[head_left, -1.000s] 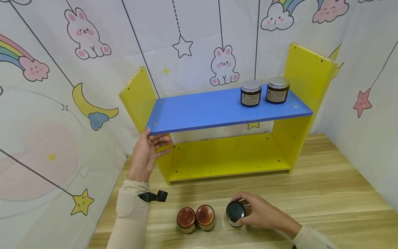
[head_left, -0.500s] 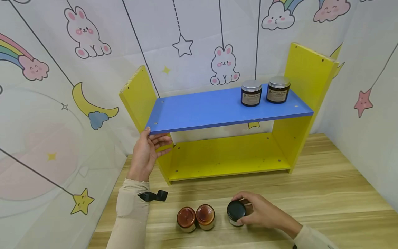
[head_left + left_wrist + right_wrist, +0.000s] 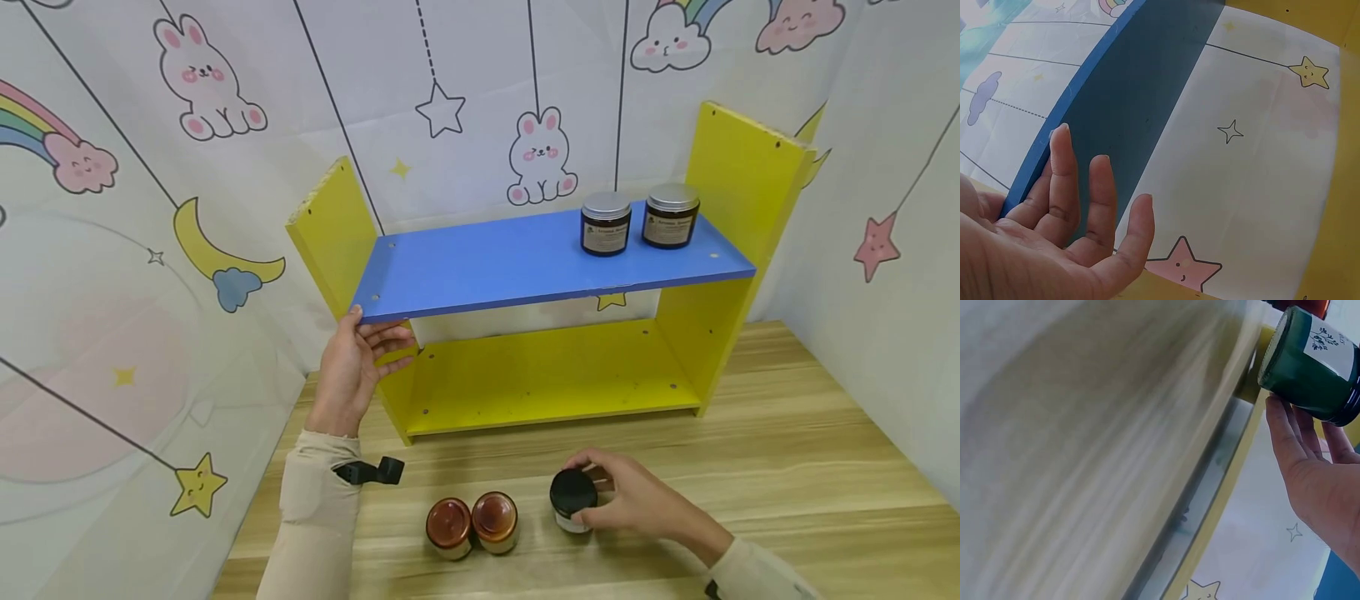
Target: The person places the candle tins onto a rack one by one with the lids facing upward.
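Observation:
In the head view my right hand [image 3: 633,498] grips a small dark green glass jar [image 3: 1316,369] with a black lid and white label, thumb in front and fingers behind. The right wrist view shows its pale base tipped up over the wood table. At the shelf unit, my left hand [image 3: 352,371] holds the front left corner of the blue shelf board [image 3: 480,267], thumb at the top edge and fingers beneath. Two reddish-brown jars [image 3: 495,522] stand side by side on the table, left of the green one.
Two dark jars [image 3: 606,223] with silver lids stand at the right of the blue board. Yellow side panels [image 3: 742,192] rise at both ends, above a yellow bottom board [image 3: 540,375]. A printed cloth [image 3: 465,50] hangs behind and at the sides.
My right hand has moved slightly up and away in the head view, with the green jar in it. The left hand stays on the blue board.

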Demonstrator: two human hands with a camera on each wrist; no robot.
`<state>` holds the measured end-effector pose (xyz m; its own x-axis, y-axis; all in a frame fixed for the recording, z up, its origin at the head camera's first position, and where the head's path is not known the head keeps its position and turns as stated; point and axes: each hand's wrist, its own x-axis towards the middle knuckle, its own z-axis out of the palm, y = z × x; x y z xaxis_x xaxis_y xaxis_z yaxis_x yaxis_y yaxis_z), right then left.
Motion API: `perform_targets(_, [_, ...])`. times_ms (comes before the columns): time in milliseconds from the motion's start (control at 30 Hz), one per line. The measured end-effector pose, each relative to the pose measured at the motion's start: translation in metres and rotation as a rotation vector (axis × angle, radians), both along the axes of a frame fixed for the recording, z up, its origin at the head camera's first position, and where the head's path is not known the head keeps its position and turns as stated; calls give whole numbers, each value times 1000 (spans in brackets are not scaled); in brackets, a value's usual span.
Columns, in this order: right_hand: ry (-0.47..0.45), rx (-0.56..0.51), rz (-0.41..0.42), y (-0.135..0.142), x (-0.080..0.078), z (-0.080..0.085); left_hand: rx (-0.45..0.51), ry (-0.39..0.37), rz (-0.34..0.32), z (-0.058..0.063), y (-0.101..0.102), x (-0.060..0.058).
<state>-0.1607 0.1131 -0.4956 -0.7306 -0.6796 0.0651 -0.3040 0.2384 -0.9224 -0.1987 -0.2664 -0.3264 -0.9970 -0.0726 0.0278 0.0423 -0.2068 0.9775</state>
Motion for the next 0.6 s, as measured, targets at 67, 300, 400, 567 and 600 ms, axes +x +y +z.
perform_targets(67, [-8, -2, -8, 1, -1, 3, 0, -1, 0, 0, 0, 0])
perform_targets(300, [-11, 5, -30, 2, -5, 9, -6, -4, 5, 0, 0, -1])
perform_targets(400, [4, 6, -33, 2, -7, 12, -8, -5, 7, 0, 0, -1])
perform_targets(567, [27, 16, -43, 2, -10, 20, -4, -6, 5, -1, -1, -1])
perform_targets(600, [29, 16, -43, 1, -10, 22, -3, -5, 5, -1, -1, -1])
